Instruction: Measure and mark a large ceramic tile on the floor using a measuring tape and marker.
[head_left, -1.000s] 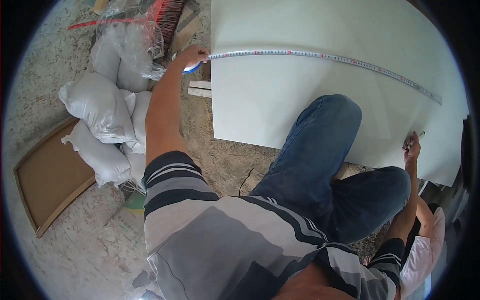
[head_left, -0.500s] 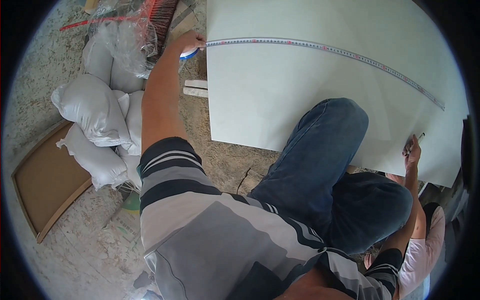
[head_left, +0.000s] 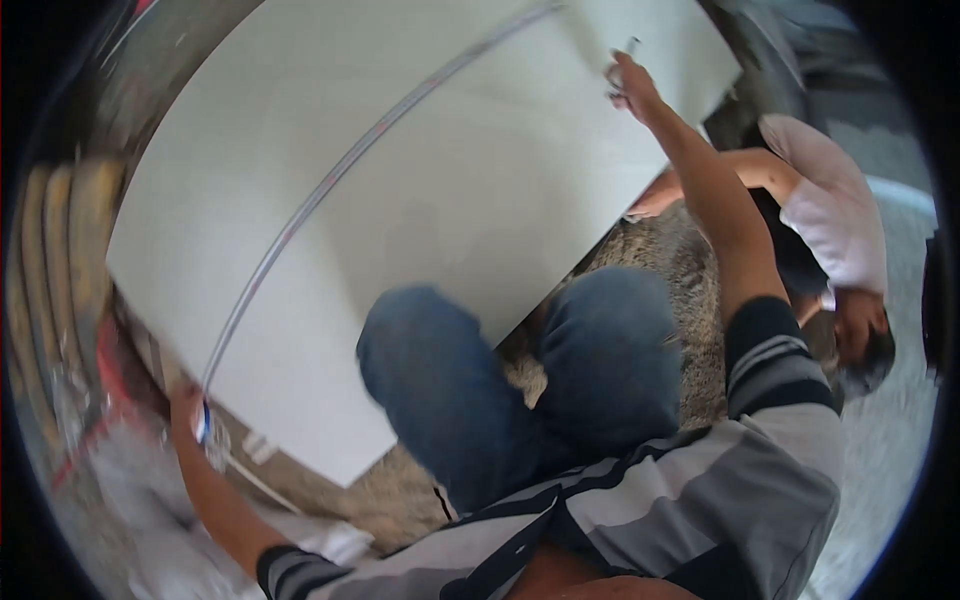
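A large white board (head_left: 480,180) lies in front of me, with a pulled-out tape measure blade (head_left: 335,178) running across it in a curve. At the board's left edge my left hand (head_left: 187,400) is closed on the tape measure, whose blue-and-white case (head_left: 204,422) shows beside the fingers. My right hand (head_left: 634,88) is above the far right part of the board, a short way from the blade's far end. Its fingers are closed around a slim pen (head_left: 632,46), tip pointing away from me.
A co-worker in a pale pink shirt (head_left: 825,185) crouches at the right, one hand (head_left: 655,198) by the board's edge. White sacks (head_left: 150,500) lie at the lower left, near a red broom (head_left: 125,370). Long yellowish bars (head_left: 60,270) stand farther left. My knees (head_left: 430,340) reach over the board's near edge.
My view has swung to the right, so the board and blade appear rotated and the co-worker shows more fully. Both hands keep their hold on the tape measure and the pen.
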